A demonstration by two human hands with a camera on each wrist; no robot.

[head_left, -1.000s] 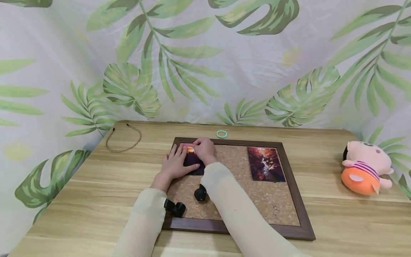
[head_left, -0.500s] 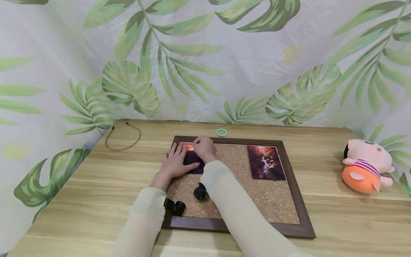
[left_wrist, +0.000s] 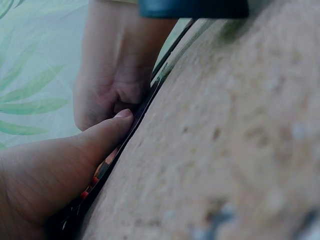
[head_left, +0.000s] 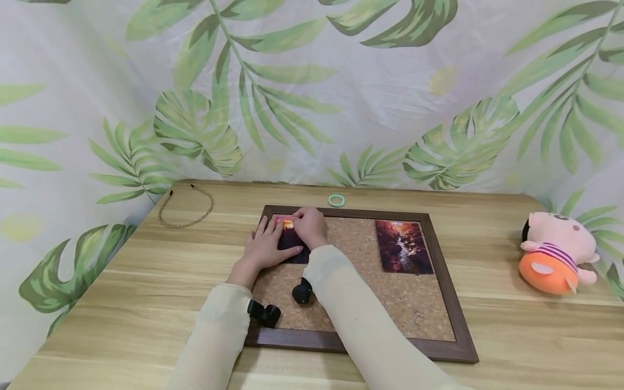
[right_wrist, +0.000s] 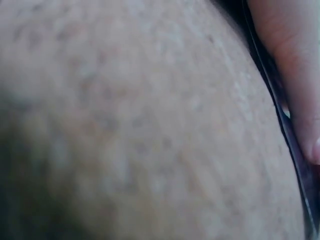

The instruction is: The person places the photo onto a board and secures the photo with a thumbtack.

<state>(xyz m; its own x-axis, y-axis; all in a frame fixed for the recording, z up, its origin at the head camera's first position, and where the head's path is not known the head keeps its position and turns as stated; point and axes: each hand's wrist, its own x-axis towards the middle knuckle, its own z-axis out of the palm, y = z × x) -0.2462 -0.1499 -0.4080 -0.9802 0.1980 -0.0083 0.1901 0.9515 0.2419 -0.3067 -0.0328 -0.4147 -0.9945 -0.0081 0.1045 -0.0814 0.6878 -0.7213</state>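
My left hand [head_left: 263, 247] lies spread over a dark photo [head_left: 292, 247] with an orange and pink sky, at the upper left of a framed corkboard [head_left: 361, 303]. Its thumb [left_wrist: 107, 137] presses near the photo's edge in the left wrist view. With curled fingers, my right hand [head_left: 311, 227] bears on the photo's upper right part. Thumb and forefinger appear to pinch something there, too small and covered to make out. A second photo [head_left: 403, 247], of a stream in red woods, lies flat on the cork at the upper right.
The corkboard lies on a wooden table [head_left: 122, 303]. Behind it is a pale green ring [head_left: 336, 200]. A thin chain-like loop [head_left: 185, 224] lies at the far left, and a plush toy [head_left: 556, 254] at the right. A leaf-print cloth [head_left: 292, 130] hangs behind the table.
Both hands keep their places on the left photo, with hardly any visible motion. The head view has tilted slightly, so the scene sits a little higher.
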